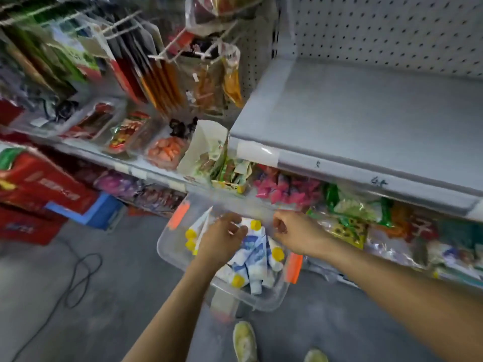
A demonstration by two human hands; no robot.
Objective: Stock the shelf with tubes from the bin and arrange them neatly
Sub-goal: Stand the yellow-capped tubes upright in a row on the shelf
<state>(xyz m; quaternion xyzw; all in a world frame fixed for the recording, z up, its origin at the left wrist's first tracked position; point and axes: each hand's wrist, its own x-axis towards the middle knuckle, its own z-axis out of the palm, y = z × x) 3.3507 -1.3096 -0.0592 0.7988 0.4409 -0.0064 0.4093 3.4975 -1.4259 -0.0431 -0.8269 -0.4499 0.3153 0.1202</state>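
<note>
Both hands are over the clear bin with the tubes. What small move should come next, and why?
Probably close the left hand round one tube and lift it out of the bin. That hand lies on the tubes, the right hand is at the far rim, blur hides whether either grips anything, and the grey shelf shows no tubes in view.

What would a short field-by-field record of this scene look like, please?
shelf: grey, no tubes in view on it
bin: clear, orange latches, below the shelf's edge
tubes: white and blue, yellow caps, piled in the bin
left hand: on the tubes, grip unclear
right hand: at the bin's far side, fingers curled, grip unclear
</note>
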